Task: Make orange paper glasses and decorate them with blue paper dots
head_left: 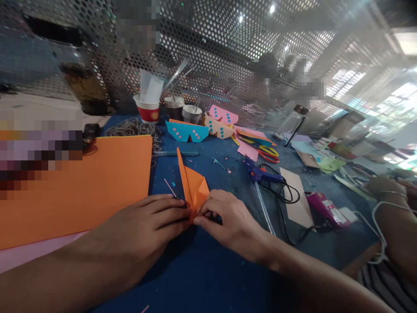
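A folded piece of orange paper [194,184] stands partly raised on the blue tabletop, with a long narrow flap on its left and creased, opened-out layers on its right. My left hand [146,228] reaches in from the left, its fingers close together and gripping the paper's near lower end. From the right, my right hand [224,213] pinches the same lower end between thumb and curled fingers. The fingertips of both hands almost meet there and hide the bottom of the fold.
A stack of orange sheets [107,182] lies left. Behind are a blue folded paper shape [187,131], a red-and-white cup [147,109] and grey string [130,128]. Right are scissors [269,153], a blue glue gun [260,172] with cord, a magenta box [327,210] and another person's arm [394,217].
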Action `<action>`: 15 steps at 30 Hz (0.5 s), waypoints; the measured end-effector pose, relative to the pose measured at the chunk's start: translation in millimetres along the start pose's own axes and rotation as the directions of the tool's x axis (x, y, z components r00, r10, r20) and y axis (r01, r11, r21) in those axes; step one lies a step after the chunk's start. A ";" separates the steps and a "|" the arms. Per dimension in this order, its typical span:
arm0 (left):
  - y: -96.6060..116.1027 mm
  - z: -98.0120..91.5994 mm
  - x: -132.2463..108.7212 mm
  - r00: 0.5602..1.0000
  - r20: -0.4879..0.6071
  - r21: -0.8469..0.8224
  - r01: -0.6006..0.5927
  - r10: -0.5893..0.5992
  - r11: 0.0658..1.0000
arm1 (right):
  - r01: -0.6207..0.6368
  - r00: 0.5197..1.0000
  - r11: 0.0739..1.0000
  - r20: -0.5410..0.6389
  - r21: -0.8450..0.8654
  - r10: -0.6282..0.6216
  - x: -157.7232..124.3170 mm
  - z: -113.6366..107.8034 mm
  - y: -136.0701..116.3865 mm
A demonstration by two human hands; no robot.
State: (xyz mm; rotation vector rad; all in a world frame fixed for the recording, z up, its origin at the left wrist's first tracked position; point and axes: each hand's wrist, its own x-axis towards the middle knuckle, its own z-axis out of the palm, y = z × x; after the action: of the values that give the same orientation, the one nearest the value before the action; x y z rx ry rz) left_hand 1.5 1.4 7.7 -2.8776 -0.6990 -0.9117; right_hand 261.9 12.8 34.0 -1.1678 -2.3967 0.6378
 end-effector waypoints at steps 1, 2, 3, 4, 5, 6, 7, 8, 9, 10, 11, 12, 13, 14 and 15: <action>-0.1 -1.7 1.0 1.000 0.003 0.007 -0.010 0.010 1.000 | -0.012 1.000 1.000 -0.004 0.001 0.012 0.2 0.4 -0.7; 0.1 -3.0 1.9 1.000 0.004 0.015 -0.016 0.016 1.000 | -0.020 1.000 1.000 -0.011 0.001 0.020 0.3 1.0 -1.3; 0.6 -4.0 2.6 1.000 0.006 0.025 -0.019 0.019 1.000 | -0.026 0.999 1.000 -0.020 0.002 0.026 0.3 1.8 -1.6; 1.2 -4.7 3.0 1.000 0.008 0.036 -0.027 0.026 0.999 | -0.026 0.999 1.000 -0.031 0.003 0.026 0.2 2.7 -1.8; 1.8 -4.9 3.2 0.999 0.016 0.045 -0.035 0.034 0.998 | -0.024 0.999 1.000 -0.037 0.005 0.024 0.0 3.5 -1.8; 2.4 -5.0 3.3 0.999 0.027 0.055 -0.043 0.042 0.998 | -0.022 0.999 1.000 -0.039 0.006 0.022 -0.1 4.3 -1.7; 2.8 -4.9 3.4 0.998 0.033 0.065 -0.050 0.048 0.997 | -0.021 0.999 1.000 -0.041 0.006 0.021 -0.2 5.0 -1.6; 3.2 -4.6 3.5 0.998 0.035 0.074 -0.055 0.052 0.996 | -0.024 0.999 1.000 -0.042 0.008 0.024 -0.3 5.6 -1.5; 3.4 -4.4 3.6 0.998 0.031 0.082 -0.059 0.057 0.995 | -0.031 0.999 0.999 -0.044 0.012 0.031 -0.3 6.1 -1.4; 3.6 -4.1 3.9 0.998 0.026 0.090 -0.064 0.062 0.994 | -0.039 0.998 0.999 -0.047 0.016 0.040 -0.3 6.6 -1.2; 3.7 -3.9 4.3 0.998 0.021 0.099 -0.065 0.064 0.993 | -0.047 0.998 0.999 -0.051 0.020 0.048 -0.3 7.1 -1.1; 3.8 -3.8 4.7 0.998 0.012 0.109 -0.070 0.069 0.992 | -0.054 0.997 0.998 -0.054 0.023 0.055 -0.2 7.6 -0.9; 3.9 -3.7 5.0 0.997 0.009 0.114 -0.072 0.072 0.991 | -0.059 0.997 0.998 -0.057 0.026 0.060 -0.2 8.2 -0.6; 4.0 -3.7 5.2 0.997 0.009 0.115 -0.074 0.073 0.991 | -0.060 0.996 0.998 -0.059 0.026 0.061 -0.2 9.0 -0.2; 4.0 -3.6 5.2 0.997 0.006 0.112 -0.072 0.072 0.991 | -0.058 0.996 0.998 -0.063 0.026 0.060 -0.2 9.8 0.2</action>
State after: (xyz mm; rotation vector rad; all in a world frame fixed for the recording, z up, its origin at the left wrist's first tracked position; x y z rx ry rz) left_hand 5.1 -0.7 13.9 -2.7858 -0.6215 -0.8323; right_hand 257.0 10.6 25.9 -1.2341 -2.3032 0.6368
